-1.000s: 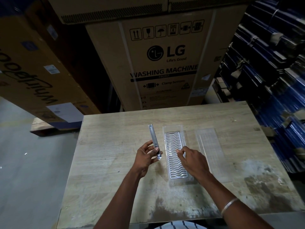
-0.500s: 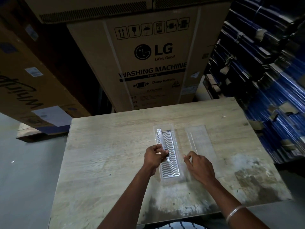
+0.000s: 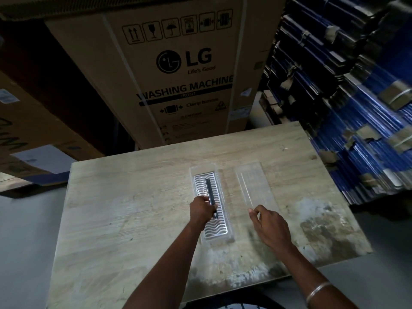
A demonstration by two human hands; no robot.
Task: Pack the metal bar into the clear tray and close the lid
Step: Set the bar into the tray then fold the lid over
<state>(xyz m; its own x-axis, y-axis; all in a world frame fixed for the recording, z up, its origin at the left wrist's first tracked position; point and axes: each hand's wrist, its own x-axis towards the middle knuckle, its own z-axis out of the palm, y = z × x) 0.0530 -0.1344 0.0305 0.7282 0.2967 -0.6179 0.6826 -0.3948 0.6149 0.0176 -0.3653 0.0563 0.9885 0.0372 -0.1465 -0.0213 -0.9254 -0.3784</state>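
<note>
The placing step is in hand: the left hand [image 3: 201,207] is closed around the near end of the metal bar [image 3: 209,190], and the bar lies lengthwise over the wavy silver insert of the clear tray [image 3: 229,221], which sits near the middle of the table [image 3: 133,210]. From the hand the bar runs toward twelve o'clock, close to the tray's centre line; whether it is already resting on the ridges or held just above them I cannot tell, since the dark bar against the shiny waves gives no clear gap or shadow. The right hand [image 3: 270,225] is at about three o'clock from the tray, fingers loosely curled with nothing in them, its fingertips at the near end of the clear lid [image 3: 254,186] that lies flat on the table beside the tray, apart from it. To my eye the task is roughly halfway: the bar is over its bed, the lid not yet on. The next move, I judge, calls for letting the bar settle straight in the insert and releasing it, then taking the lid by its near edge, carrying it toward nine o'clock over the tray and pressing it down squarely along the rim. The lid is hard to make out, nearly the colour of the wood; its far end fades away. The left palm hides the bar's near tip, and the room is dim.
</note>
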